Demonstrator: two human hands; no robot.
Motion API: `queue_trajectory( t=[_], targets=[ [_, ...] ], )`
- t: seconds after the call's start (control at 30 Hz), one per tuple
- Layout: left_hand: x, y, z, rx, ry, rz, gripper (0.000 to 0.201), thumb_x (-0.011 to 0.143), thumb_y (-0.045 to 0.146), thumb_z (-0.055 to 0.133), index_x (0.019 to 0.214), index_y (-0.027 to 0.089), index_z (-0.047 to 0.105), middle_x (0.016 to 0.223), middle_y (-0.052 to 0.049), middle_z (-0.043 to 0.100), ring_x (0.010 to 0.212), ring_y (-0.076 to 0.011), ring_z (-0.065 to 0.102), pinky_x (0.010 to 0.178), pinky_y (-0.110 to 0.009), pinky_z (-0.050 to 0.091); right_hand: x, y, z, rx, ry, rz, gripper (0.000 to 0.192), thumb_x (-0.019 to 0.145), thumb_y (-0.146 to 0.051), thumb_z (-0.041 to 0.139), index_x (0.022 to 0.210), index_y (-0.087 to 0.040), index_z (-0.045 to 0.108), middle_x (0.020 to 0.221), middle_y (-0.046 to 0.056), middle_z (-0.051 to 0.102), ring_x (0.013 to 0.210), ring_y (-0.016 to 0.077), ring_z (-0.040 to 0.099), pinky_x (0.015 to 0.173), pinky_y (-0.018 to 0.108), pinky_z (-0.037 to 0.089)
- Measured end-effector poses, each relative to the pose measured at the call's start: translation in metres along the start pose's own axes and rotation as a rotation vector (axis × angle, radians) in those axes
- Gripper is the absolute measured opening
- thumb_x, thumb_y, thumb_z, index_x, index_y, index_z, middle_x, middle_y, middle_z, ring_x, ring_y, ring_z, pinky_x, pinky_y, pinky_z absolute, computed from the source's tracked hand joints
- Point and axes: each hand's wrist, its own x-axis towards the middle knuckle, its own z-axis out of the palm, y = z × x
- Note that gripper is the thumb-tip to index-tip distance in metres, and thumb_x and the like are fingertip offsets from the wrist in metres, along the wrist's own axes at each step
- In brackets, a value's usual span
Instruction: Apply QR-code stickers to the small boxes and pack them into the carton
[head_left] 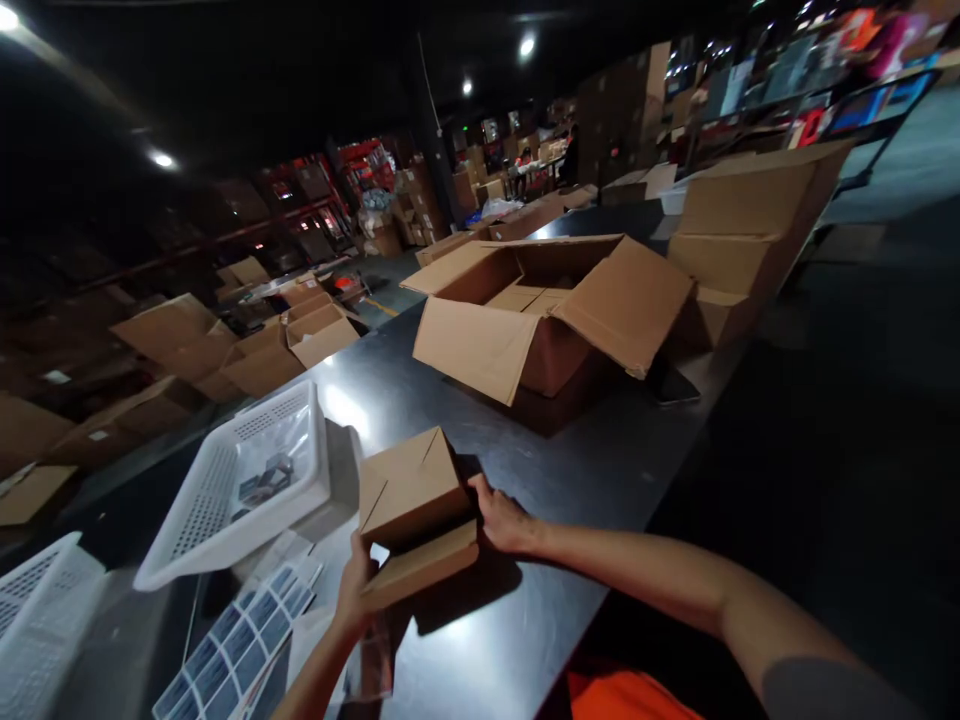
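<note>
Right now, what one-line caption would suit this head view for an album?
Both hands, left hand and right hand, grip a small cardboard box on a dark table beside a white basket.

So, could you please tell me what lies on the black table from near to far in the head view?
Sheet of blue-and-white labels → small brown cardboard box held by both hands → large open brown cardboard box → tall stacked cardboard cartons.

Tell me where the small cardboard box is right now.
In the head view the small cardboard box sits low and centre on the black table, held between the left hand and right hand, just right of the white basket.
</note>
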Motion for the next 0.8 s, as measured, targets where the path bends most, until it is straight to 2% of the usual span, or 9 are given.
queue_trajectory(
  t=[0.07,0.13,0.27,0.37,0.43,0.6,0.73,0.8],
  targets=[
    [-0.003,0.001,0.002,-0.034,0.054,0.031,0.047,0.060,0.043,0.058,0.103,0.026,0.049,0.052,0.008,0.048,0.056,-0.0278,0.061,0.057,-0.038,0.046,0.002,0.000,0.000,0.013,0.040,-0.017,0.089,0.083,-0.025,0.071,0.161,-0.017,0.030,0.111,0.016,0.075,0.094,0.0309,0.073,0.084,0.040,0.055],
    [-0.005,0.003,0.000,-0.074,0.103,0.060,0.048,0.060,0.039,0.059,0.105,0.025,0.048,0.058,0.006,0.056,0.059,-0.0259,0.063,0.058,-0.036,0.047,0.005,-0.002,-0.004,0.029,0.054,-0.073,0.096,0.083,-0.027,0.071,0.166,-0.021,0.022,0.112,0.013,0.076,0.095,0.0314,0.073,0.083,0.038,0.055],
    [-0.006,0.006,-0.004,-0.142,0.174,0.090,0.045,0.061,0.029,0.060,0.104,0.025,0.047,0.070,0.003,0.068,0.059,-0.0219,0.066,0.059,-0.032,0.047,0.009,-0.005,-0.010,0.043,0.077,-0.191,0.092,0.086,-0.028,0.067,0.167,-0.025,0.024,0.119,0.011,0.074,0.100,0.0291,0.073,0.087,0.037,0.056],
    [-0.007,0.010,-0.011,-0.162,0.208,0.098,0.046,0.061,0.023,0.062,0.105,0.025,0.047,0.059,0.007,0.062,0.053,-0.0211,0.063,0.056,-0.031,0.043,0.009,-0.010,-0.015,0.031,0.109,-0.245,0.091,0.086,-0.025,0.064,0.168,-0.022,0.023,0.125,0.013,0.072,0.104,0.0277,0.072,0.091,0.039,0.057],
    [-0.007,0.014,-0.019,-0.169,0.211,0.107,0.048,0.061,0.022,0.063,0.107,0.025,0.047,0.055,0.008,0.059,0.051,-0.0202,0.060,0.054,-0.030,0.040,0.009,-0.018,-0.022,0.011,0.119,-0.265,0.089,0.087,-0.025,0.063,0.167,-0.020,0.025,0.122,0.013,0.073,0.102,0.0276,0.072,0.093,0.040,0.057],
    [-0.006,0.022,-0.041,-0.200,0.180,0.115,0.051,0.061,0.025,0.068,0.107,0.025,0.047,0.065,0.007,0.065,0.052,-0.0172,0.059,0.053,-0.028,0.038,0.012,-0.043,-0.046,-0.070,0.113,-0.274,0.091,0.084,-0.024,0.064,0.167,-0.022,0.027,0.122,0.011,0.075,0.106,0.0289,0.073,0.094,0.039,0.056],
    [-0.008,0.025,-0.048,-0.229,0.164,0.104,0.051,0.058,0.019,0.065,0.106,0.024,0.048,0.050,0.012,0.054,0.045,-0.0156,0.052,0.049,-0.026,0.031,0.015,-0.055,-0.056,-0.175,0.102,-0.262,0.093,0.080,-0.023,0.067,0.165,-0.022,0.031,0.118,0.012,0.076,0.106,0.0315,0.074,0.092,0.042,0.057],
    [-0.009,0.026,-0.050,-0.255,0.159,0.100,0.052,0.058,0.017,0.065,0.107,0.024,0.049,0.050,0.012,0.054,0.046,-0.0150,0.052,0.049,-0.026,0.031,0.016,-0.058,-0.059,-0.233,0.104,-0.243,0.093,0.080,-0.024,0.068,0.165,-0.020,0.032,0.115,0.014,0.077,0.104,0.0336,0.074,0.090,0.044,0.058]
  ],
)
